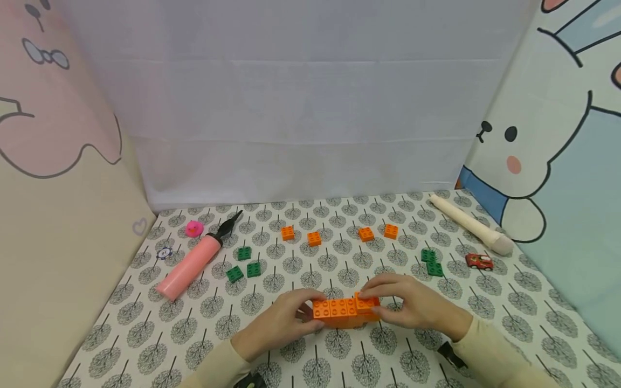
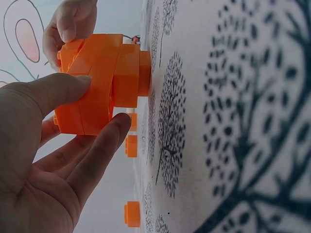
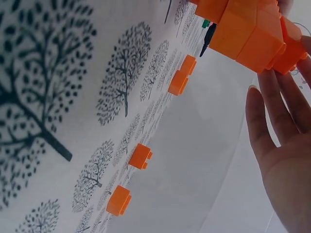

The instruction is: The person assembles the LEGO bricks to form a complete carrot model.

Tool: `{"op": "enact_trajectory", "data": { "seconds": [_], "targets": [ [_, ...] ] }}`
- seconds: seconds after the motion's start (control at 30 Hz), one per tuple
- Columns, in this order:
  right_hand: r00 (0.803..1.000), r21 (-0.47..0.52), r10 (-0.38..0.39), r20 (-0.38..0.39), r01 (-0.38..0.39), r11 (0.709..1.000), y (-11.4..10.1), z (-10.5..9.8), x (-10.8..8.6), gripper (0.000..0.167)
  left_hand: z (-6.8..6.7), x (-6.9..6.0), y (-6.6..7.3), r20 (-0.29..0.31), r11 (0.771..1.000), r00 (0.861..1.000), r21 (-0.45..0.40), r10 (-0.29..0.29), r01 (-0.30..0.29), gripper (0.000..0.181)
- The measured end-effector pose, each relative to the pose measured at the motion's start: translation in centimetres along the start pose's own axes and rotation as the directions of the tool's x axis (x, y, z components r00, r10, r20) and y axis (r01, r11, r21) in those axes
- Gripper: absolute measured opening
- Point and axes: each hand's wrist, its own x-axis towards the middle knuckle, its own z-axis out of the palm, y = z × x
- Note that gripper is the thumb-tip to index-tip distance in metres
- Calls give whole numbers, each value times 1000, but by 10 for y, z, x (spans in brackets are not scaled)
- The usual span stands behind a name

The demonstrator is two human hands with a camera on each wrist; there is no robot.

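Observation:
An orange block assembly (image 1: 339, 319) stands near the front middle of the patterned table, stepped and narrower toward its base in the left wrist view. My left hand (image 1: 290, 318) grips its left end, thumb on the near face (image 2: 97, 97) and fingers around the far side. At the right end, my right hand (image 1: 412, 302) pinches a small orange block (image 1: 366, 305) that lies on top, slightly askew in the left wrist view. In the right wrist view, the other fingers of my right hand (image 3: 286, 141) extend beside the assembly (image 3: 248, 34).
Behind stand loose orange blocks (image 1: 314, 238). Green blocks (image 1: 235, 274) lie left, others (image 1: 434, 268) right. A pink pump (image 1: 189, 268), pink duck (image 1: 194, 229) and round chip (image 1: 164, 253) are at the left; a pale stick (image 1: 468, 223) and red car (image 1: 479, 262) at the right.

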Motion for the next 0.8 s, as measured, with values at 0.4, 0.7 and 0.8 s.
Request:
{"op": "enact_trajectory", "data": {
  "seconds": [0.4, 0.7, 0.8],
  "targets": [
    [996, 67, 88, -15, -87, 994, 0, 4, -1, 27, 0, 0, 0, -3, 1000, 1000, -3, 28, -28, 42],
    [992, 138, 129, -4, -127, 982, -2, 3, -2, 26, 0, -1, 1, -11, 1000, 999, 1, 30, -30, 42],
    [994, 171, 106, -17, -102, 980, -2, 5, -1, 27, 0, -2, 0, -14, 999, 999, 3, 39, -39, 41]
  ]
}}
